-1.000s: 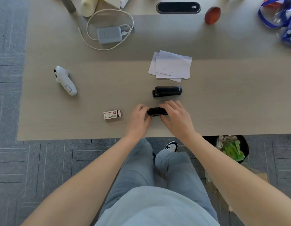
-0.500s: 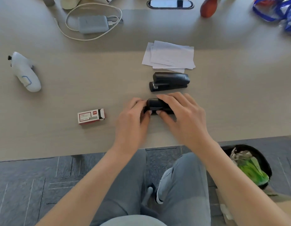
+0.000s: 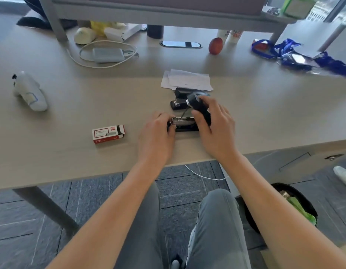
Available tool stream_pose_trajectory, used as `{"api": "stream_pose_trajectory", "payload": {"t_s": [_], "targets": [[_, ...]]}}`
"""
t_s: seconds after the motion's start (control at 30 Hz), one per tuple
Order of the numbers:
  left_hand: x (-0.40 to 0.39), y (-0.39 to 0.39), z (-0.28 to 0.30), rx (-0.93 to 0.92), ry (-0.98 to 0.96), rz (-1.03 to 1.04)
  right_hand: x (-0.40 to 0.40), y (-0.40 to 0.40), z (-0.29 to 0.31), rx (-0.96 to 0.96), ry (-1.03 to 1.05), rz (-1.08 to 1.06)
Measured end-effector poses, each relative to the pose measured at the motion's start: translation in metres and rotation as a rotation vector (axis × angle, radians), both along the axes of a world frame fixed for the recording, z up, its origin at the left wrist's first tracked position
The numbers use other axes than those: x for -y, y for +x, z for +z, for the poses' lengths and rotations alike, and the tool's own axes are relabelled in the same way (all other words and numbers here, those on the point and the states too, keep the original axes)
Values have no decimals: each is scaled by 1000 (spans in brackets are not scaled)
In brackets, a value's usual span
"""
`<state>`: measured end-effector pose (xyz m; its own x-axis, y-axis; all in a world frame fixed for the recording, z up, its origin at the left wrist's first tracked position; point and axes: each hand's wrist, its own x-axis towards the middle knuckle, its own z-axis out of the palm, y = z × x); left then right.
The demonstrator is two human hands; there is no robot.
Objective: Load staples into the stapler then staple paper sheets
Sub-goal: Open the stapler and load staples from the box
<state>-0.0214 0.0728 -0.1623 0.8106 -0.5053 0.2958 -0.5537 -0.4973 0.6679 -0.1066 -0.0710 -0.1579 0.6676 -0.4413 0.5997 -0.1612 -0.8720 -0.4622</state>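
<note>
A small black stapler [image 3: 184, 124] lies near the table's front edge with its lid swung up, so the metal staple channel shows. My left hand [image 3: 157, 133] grips its front end. My right hand [image 3: 213, 125] holds the raised black lid [image 3: 197, 105]. A second black stapler [image 3: 179, 100] lies just behind, partly hidden by the lid. A red and white staple box [image 3: 108, 133] sits to the left of my left hand. A small stack of white paper sheets [image 3: 186, 80] lies behind the second stapler.
A white controller [image 3: 29, 92] lies at the far left of the table [image 3: 71, 105]. At the back are a grey power bank with a white cable [image 3: 108, 54], a red fruit [image 3: 215, 46] and blue bags [image 3: 296, 55]. A black bin [image 3: 292, 206] stands under the table's right.
My right hand has swung the small stapler's lid up and open; before it lay shut under both hands. My head has come closer and tilted up.
</note>
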Motion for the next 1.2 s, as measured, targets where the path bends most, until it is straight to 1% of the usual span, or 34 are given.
{"api": "stream_pose_trajectory", "payload": {"t_s": [0.17, 0.27, 0.37, 0.4, 0.47, 0.5, 0.53, 0.57, 0.63, 0.7, 0.83, 1.0, 1.1, 1.2], "targets": [[-1, 0, 0, -24, -7, 5, -6, -5, 3, 110, 340, -58], [0, -1, 0, -15, -14, 2, -5, -10, 8, 171, 465, -77], [-1, -1, 0, -20, -23, 2, 2, -15, 8, 174, 576, -145], [-1, -1, 0, -15, -23, 4, 5, -17, 8, 183, 642, -177], [-1, -1, 0, -1, -23, 4, 13, -20, 8, 232, 864, -239], [-1, -1, -1, 3, -23, 2, 16, -22, 9, 240, 978, -268], [-1, -1, -1, 5, -21, -1, 19, -25, 11, 211, 1047, -283], [-2, -2, -1, 5, -16, -3, 22, -28, 12, 147, 1059, -290], [-2, -2, 0, 9, -7, -5, 26, -32, 14, -7, 1000, -295], [-3, -3, 1, 13, -2, -9, 28, -35, 13, -88, 926, -304], [-6, -2, 2, -5, -13, -27, 16, -31, 6, -117, 749, -228], [-29, -8, 7, -86, -147, -48, -22, -19, 9, -159, 544, -57], [-54, -8, 8, -103, -183, 8, -47, -6, 11, -205, 418, 26], [-80, -5, 14, -64, -182, 85, -66, 10, 9, -255, 318, 115]]}}
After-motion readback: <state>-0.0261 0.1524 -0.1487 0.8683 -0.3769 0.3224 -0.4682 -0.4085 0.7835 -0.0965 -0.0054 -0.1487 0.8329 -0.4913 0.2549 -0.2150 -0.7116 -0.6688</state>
